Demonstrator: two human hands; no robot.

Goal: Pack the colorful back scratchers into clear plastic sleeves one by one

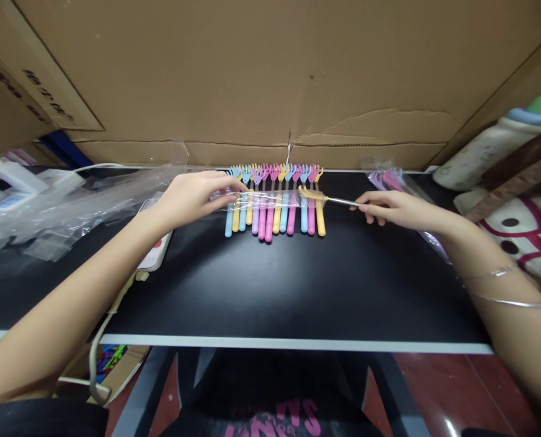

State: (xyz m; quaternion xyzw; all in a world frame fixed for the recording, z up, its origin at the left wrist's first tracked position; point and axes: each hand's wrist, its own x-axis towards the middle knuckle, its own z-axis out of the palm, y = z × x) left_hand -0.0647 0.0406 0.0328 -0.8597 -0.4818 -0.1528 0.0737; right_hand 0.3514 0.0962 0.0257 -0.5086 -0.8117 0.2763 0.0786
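A row of several back scratchers [269,224] in blue, yellow, pink and purple lies side by side on the black table, hand-shaped heads toward the back. Across them stretches a long clear plastic sleeve [270,200]. My left hand [202,194] pinches its left end between thumb and fingers. From the right, my right hand [379,207] grips another back scratcher [338,200] by its thin metal rod. That one's yellow head points left and overlaps the sleeve's right end; I cannot tell how far it is inside. Its handle is hidden.
Clear plastic sleeves [84,194] are heaped at the left, near a white phone-like device [154,258] and a cable [93,358]. Packed back scratchers [389,179] lie at the right, beside a bottle [475,155] and a patterned bag [520,224]. Cardboard [252,79] walls the back.
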